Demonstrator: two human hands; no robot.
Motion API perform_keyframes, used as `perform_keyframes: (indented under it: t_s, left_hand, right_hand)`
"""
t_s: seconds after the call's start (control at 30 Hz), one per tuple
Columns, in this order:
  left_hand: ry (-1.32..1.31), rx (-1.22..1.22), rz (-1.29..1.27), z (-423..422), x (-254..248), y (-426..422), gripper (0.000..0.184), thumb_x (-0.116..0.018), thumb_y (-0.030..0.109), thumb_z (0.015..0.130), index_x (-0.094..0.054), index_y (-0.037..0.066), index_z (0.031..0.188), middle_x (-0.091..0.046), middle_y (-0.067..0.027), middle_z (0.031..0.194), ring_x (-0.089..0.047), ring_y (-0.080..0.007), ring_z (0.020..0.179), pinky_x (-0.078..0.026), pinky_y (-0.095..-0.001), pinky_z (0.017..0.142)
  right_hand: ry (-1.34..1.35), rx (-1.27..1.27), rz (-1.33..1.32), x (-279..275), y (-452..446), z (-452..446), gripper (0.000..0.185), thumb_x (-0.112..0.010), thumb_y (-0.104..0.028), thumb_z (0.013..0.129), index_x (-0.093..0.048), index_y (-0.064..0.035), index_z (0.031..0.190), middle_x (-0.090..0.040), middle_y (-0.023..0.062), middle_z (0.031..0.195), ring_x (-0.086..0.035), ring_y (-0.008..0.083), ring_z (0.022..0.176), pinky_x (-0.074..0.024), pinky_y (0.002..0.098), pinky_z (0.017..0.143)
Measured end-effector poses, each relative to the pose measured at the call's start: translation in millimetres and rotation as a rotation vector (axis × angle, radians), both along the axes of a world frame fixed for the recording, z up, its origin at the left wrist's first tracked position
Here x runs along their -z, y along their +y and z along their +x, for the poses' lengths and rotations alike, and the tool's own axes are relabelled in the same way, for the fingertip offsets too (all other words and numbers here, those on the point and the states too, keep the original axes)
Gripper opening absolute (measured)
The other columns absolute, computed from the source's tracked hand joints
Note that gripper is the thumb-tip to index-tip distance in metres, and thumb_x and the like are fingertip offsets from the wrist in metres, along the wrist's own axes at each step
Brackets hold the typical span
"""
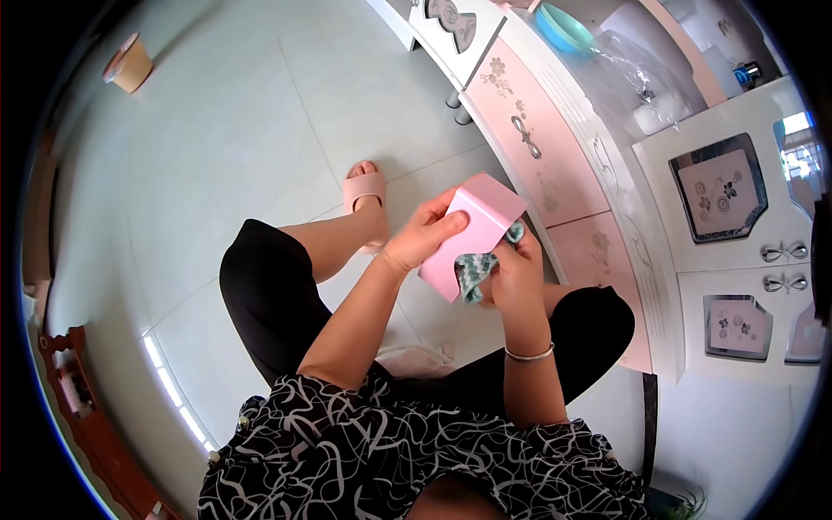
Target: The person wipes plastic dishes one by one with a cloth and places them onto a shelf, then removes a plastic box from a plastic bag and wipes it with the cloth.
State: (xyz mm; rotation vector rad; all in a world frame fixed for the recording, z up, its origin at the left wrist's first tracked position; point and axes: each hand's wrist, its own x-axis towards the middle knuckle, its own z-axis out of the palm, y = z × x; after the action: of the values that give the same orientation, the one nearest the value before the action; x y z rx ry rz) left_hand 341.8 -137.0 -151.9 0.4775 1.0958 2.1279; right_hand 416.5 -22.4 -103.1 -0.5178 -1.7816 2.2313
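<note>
A smooth pink box-shaped holder [476, 216] with a curved cut-out along one edge is held up between my knees. My left hand [425, 232] grips it from the left, thumb flat across its face and fingers hidden behind. In my right hand [518, 267] is a green-and-white patterned cloth [473, 276], pinched at the right side of the holder. Part of the cloth hangs below the cut-out, and another bit shows above my right fingers. Whether the cloth reaches inside the holder I cannot tell.
A pink-and-white cabinet [555, 156] runs close along the right, with a turquoise bowl [565, 30] and clear plastic bag [646, 82] on top. A beige bin [130, 65] stands far left on the tiled floor [234, 130]. Reddish wooden furniture [108, 433] is at lower left.
</note>
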Motion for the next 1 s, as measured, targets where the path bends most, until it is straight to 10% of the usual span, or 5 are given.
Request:
perform_keyframes:
  t_s: [0.3, 0.63, 0.7, 0.77, 1.0]
  left_hand:
    - [0.205, 0.060, 0.133, 0.3, -18.0, -5.3, 0.067, -0.066, 0.034, 0.074, -0.037, 0.008, 0.129, -0.049, -0.0026, 0.118, -0.044, -0.0137, 0.108, -0.033, -0.0285, 0.094]
    - [-0.022, 0.144, 0.053, -3.0, -34.0, -7.2, 0.067, -0.057, 0.049, 0.077, -0.042, 0.002, 0.122, -0.047, -0.0098, 0.117, -0.044, -0.0187, 0.109, -0.039, -0.0315, 0.087]
    - [-0.140, 0.083, 0.078, 6.1, -43.4, 0.2, 0.053, -0.059, 0.038, 0.080, -0.040, 0.002, 0.113, -0.049, -0.0082, 0.106, -0.046, -0.0154, 0.101, -0.040, -0.0320, 0.086]
    - [-0.028, -0.068, -0.047, 17.1, -46.0, 11.9, 0.052, -0.065, 0.034, 0.077, -0.040, 0.002, 0.108, -0.049, -0.0089, 0.102, -0.047, -0.0152, 0.098, -0.042, -0.0309, 0.082]
    - [-0.098, -0.088, 0.154, 24.7, -40.1, 17.5, 0.052, -0.067, 0.032, 0.075, -0.040, 0.003, 0.109, -0.050, -0.0069, 0.102, -0.049, -0.0132, 0.096, -0.044, -0.0292, 0.080]
  right_hand:
    - [-0.113, -0.153, -0.525, -21.5, 20.1, 10.7, 0.020, -0.048, -0.009, 0.075, -0.056, 0.0017, 0.090, -0.058, 0.0048, 0.078, -0.056, 0.0111, 0.071, -0.0445, 0.0234, 0.062]
    - [-0.028, -0.223, 0.204, -5.0, 10.4, 21.2, 0.023, -0.052, -0.006, 0.077, -0.052, 0.0003, 0.099, -0.056, 0.0067, 0.089, -0.052, 0.0162, 0.084, -0.0398, 0.0260, 0.070]
    - [0.313, -0.071, 1.134, -4.8, 0.3, 13.9, 0.024, -0.052, -0.002, 0.072, -0.053, -0.0012, 0.096, -0.056, 0.0135, 0.088, -0.052, 0.0277, 0.083, -0.0398, 0.0312, 0.070]
    - [0.356, -0.077, 1.085, -2.6, -1.4, 11.8, 0.023, -0.052, -0.001, 0.069, -0.055, -0.0023, 0.092, -0.055, 0.0170, 0.085, -0.051, 0.0357, 0.076, -0.0408, 0.0366, 0.066]
    - [0.298, -0.195, 0.624, -3.2, 6.0, 13.4, 0.021, -0.050, 0.002, 0.076, -0.054, 0.0013, 0.097, -0.056, 0.0051, 0.088, -0.052, 0.0137, 0.080, -0.0417, 0.0262, 0.069]
